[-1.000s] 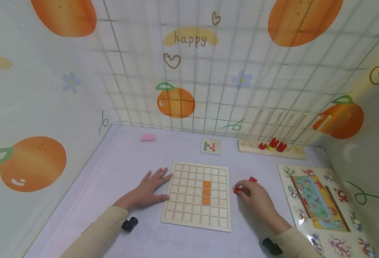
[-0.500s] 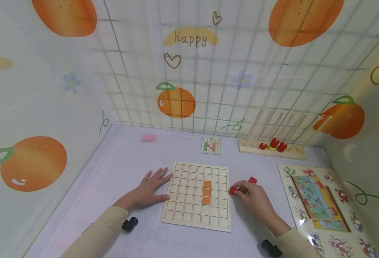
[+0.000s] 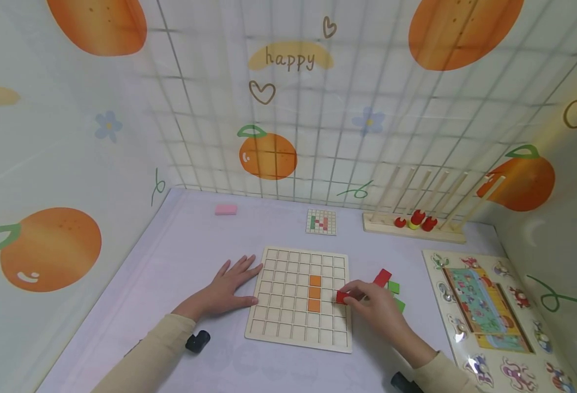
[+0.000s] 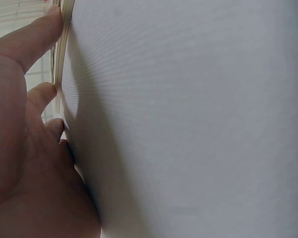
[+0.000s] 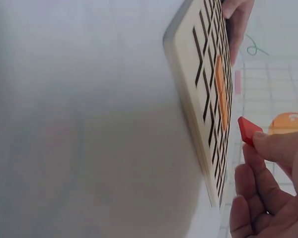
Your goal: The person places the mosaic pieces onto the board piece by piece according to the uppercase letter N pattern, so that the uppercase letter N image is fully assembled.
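A wooden grid board [image 3: 281, 305] lies on the table, and a column of orange square tiles [image 3: 314, 293] sits in its cells. My left hand [image 3: 227, 289] rests flat with spread fingers, thumb and fingertips touching the board's left edge. Between thumb and forefinger my right hand [image 3: 379, 308] pinches a red square tile [image 3: 341, 297] over the board's right edge. In the right wrist view that red tile [image 5: 248, 130] is tilted and apart from the board. Beside the right hand lie a red piece [image 3: 383, 277] and green tiles [image 3: 393, 287], partly hidden by the hand.
Behind the board lies a small pattern card [image 3: 321, 222] with coloured squares. A pink block [image 3: 226, 209] is at the back left. At the back right stands a wooden peg rack [image 3: 416, 233] with a few beads. A picture puzzle board [image 3: 485, 305] lies on the right.
My right hand has carried the red tile left from the table to over the board's right edge. Green tiles behind the hand have come into view. The left hand has stayed still.
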{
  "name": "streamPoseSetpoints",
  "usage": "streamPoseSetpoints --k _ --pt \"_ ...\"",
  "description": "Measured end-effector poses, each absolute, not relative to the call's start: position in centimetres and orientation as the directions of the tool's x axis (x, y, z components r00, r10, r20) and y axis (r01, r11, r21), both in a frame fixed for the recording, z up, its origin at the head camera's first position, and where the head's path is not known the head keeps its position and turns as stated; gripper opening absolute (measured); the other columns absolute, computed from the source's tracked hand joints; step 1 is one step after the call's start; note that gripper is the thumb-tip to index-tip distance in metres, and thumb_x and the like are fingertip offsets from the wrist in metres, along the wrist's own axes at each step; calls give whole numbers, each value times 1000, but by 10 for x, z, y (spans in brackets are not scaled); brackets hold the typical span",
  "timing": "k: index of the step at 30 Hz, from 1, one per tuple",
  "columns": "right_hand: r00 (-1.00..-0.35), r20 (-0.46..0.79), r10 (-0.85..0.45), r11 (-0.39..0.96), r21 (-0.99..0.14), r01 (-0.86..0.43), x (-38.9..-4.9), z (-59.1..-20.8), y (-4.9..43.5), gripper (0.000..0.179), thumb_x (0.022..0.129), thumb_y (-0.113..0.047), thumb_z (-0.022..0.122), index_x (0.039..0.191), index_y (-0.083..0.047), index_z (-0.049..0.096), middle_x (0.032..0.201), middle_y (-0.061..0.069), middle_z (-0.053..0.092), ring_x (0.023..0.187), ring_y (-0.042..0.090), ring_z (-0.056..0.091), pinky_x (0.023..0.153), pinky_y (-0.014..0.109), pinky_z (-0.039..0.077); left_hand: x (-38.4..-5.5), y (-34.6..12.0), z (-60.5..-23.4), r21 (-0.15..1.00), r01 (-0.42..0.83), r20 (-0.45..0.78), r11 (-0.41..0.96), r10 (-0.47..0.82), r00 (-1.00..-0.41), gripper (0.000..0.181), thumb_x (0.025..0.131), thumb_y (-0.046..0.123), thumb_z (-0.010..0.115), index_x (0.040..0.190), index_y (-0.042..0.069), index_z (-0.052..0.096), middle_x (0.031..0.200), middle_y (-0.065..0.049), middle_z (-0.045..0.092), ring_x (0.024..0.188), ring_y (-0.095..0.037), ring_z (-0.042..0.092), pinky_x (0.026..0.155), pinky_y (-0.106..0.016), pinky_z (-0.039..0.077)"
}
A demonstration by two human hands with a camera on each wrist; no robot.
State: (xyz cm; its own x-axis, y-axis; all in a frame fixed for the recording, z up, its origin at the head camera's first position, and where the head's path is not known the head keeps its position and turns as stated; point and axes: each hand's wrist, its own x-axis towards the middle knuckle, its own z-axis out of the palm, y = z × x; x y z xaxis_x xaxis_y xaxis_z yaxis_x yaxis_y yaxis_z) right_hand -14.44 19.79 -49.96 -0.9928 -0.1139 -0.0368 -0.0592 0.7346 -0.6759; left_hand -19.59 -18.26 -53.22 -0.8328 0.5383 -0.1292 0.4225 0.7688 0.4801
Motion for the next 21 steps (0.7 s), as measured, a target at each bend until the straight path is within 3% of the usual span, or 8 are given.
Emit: streamPoseSetpoints --k 12,21 --pt "-964 -5 -264 715 -673 -192 -133 -509 179 19 88 -18 81 97 -33 74 86 -23 67 81 6 58 72 23 53 -195 -182 -528 484 426 -129 764 544 -829 84 94 55 65 162 20 30 170 -9 13 157 -32 4 124 -58 -4" --pt "-935 32 -352 674 -685 -277 -128 -516 167 17 90 -16 79 101 -28 76 96 -18 71 82 3 59 73 22 55 -196 -183 -529 479 432 -128 764 548 -827 84 94 56 65 162 19 30 170 -9 13 157 -32 4 124 -59 -3"
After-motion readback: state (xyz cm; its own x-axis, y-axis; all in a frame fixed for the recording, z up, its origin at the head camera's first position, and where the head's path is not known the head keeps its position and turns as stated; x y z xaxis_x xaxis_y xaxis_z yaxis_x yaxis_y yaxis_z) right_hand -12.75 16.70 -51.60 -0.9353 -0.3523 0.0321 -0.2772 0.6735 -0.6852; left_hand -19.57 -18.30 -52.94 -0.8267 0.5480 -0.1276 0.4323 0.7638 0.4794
